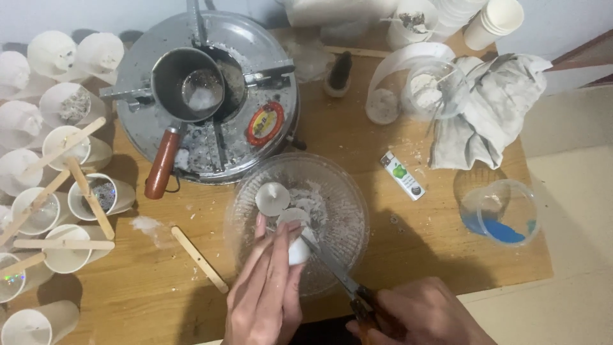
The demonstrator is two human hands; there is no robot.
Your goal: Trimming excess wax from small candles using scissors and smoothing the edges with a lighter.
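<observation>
White candle point(297, 250) in left hand point(265, 294) fingers; right hand point(424, 313) gripping knife point(332, 265), blade up-left.

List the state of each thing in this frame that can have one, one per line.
Left hand: gripping a white wax piece over the glass bowl.
Right hand: holding a knife, blade against the wax piece.
Glass bowl: holds wax chunks and shavings.
Metal pot: on the stove, a little wax inside.
Plastic cup: upright, blue residue at the bottom.
Lighter: lying flat.
</observation>
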